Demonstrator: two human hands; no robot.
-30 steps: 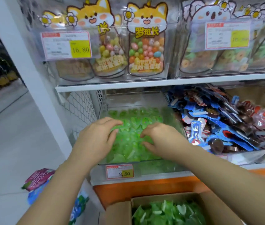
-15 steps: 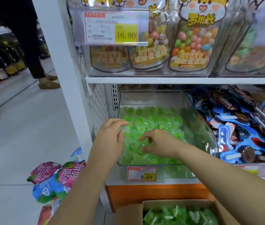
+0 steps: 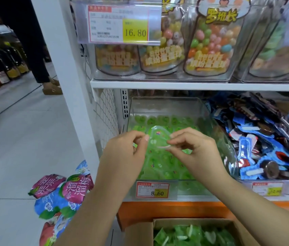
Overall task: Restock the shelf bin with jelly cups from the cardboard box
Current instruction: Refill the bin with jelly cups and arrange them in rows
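Lifted off the pile (image 3: 159, 164), left hand (image 3: 122, 155) and right hand (image 3: 199, 150) now pinch one cup (image 3: 158, 139) by opposite rims (mid-frame), its length running between them, straight above the bin (image 3: 166, 107).

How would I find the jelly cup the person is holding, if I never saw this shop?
Look under the white shelf for the clear bin of green jelly cups, behind the 8.60 price tag. Just over that bin, the left hand and right hand pinch one jelly cup between them. It is the only one held up in the air; the others lie in the bin.
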